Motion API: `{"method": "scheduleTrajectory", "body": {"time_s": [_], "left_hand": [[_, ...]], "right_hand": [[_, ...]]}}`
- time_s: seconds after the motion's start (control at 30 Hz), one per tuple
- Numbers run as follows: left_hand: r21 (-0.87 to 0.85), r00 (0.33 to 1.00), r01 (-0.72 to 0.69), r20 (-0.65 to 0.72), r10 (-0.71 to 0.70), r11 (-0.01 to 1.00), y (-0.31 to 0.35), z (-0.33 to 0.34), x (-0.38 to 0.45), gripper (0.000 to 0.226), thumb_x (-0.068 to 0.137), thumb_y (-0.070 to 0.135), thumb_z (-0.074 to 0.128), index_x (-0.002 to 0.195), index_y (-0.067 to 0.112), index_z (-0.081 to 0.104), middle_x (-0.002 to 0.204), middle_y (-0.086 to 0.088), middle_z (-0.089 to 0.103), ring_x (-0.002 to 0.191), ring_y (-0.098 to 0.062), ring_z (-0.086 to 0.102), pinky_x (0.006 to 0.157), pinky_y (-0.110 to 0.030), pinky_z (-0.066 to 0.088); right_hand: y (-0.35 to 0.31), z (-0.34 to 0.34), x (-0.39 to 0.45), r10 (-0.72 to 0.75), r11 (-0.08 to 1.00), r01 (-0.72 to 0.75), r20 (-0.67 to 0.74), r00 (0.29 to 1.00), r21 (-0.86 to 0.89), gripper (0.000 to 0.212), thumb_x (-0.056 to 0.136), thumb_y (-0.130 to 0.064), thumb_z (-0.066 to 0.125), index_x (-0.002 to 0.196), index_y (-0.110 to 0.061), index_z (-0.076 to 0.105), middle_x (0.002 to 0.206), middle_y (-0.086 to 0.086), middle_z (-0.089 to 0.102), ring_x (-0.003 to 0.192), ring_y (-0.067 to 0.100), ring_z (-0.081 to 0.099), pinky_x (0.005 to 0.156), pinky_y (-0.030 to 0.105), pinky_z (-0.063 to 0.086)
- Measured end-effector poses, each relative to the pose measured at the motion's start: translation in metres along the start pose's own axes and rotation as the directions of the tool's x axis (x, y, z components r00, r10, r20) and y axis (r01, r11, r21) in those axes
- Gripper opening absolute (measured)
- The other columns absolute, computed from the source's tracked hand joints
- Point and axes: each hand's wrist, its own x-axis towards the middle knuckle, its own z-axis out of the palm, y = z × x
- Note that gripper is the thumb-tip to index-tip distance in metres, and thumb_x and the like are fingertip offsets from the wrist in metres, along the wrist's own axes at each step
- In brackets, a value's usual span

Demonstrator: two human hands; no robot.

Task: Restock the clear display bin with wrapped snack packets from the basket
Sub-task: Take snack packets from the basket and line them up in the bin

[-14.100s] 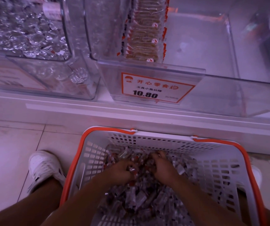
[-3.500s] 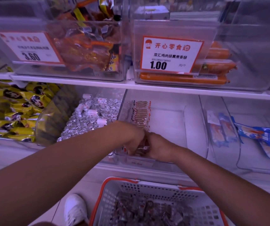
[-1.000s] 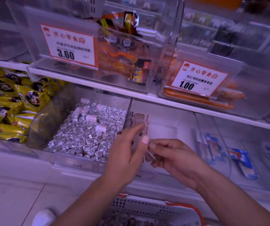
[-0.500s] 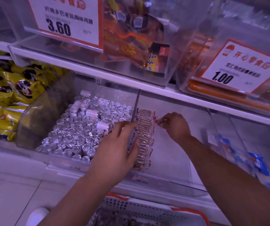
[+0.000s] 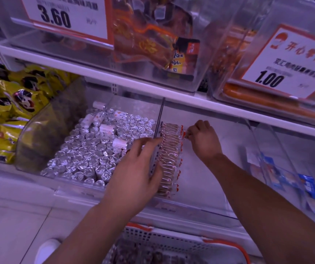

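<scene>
The row of packets [image 5: 169, 159] stands on edge along the left wall of the clear bin [image 5: 200, 210], its long axis running front to back. The left hand [image 5: 133, 176] rests against the row's left side, fingers [image 5: 147, 143] spread and fairly straight. The right hand [image 5: 203, 139], nearer the far end, pinches something small at the row's right edge, probably a packet. The basket [image 5: 172, 239] sits below.

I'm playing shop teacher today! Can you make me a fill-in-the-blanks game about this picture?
1. The row of snack packets stands along the ___ wall of the clear bin.
2. The price tag at upper right reads ___.
3. The basket has an ___ rim.
4. The right hand touches the row's ___ end.

Missing words: left; 1.00; orange; far
</scene>
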Motion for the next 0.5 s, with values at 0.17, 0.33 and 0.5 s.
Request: {"method": "scheduleTrajectory", "body": {"time_s": [0.17,0.33,0.5], "left_hand": [[0.003,1.0,0.002,-0.005,-0.002,1.0,0.0,0.001,0.001,0.054,0.086,0.037,0.045,0.14,0.035,0.038,0.136,0.005,0.045,0.1,-0.021,0.063,0.077,-0.037,0.055],[0.0,1.0,0.001,-0.013,-0.001,1.0,0.0,0.001,0.0,0.053,0.087,0.035,0.047,0.139,0.036,0.038,0.136,0.005,0.044,0.102,-0.021,0.062,0.077,-0.036,0.054],[-0.011,1.0,0.007,-0.005,-0.007,1.0,0.0,0.0,0.0,0.054,0.087,0.036,0.047,0.14,0.036,0.038,0.138,0.007,0.042,0.105,-0.019,0.061,0.08,-0.036,0.054]], "right_hand": [[-0.001,-0.002,-0.014,0.12,0.989,-0.121,-0.013,0.993,-0.084,0.022,0.088,-0.021,0.063,0.104,-0.006,0.067,0.101,0.018,0.061,0.092,0.039,0.057,0.074,0.043,0.048],[0.001,-0.004,-0.013,0.176,0.973,-0.184,0.066,0.982,0.139,0.024,0.091,-0.017,0.063,0.11,-0.003,0.064,0.113,0.02,0.051,0.085,0.043,0.061,0.067,0.044,0.054],[-0.002,-0.002,-0.007,0.163,0.971,-0.167,0.034,0.986,0.17,0.021,0.095,-0.015,0.057,0.108,0.0,0.065,0.111,0.02,0.051,0.081,0.044,0.062,0.071,0.046,0.056]]}}
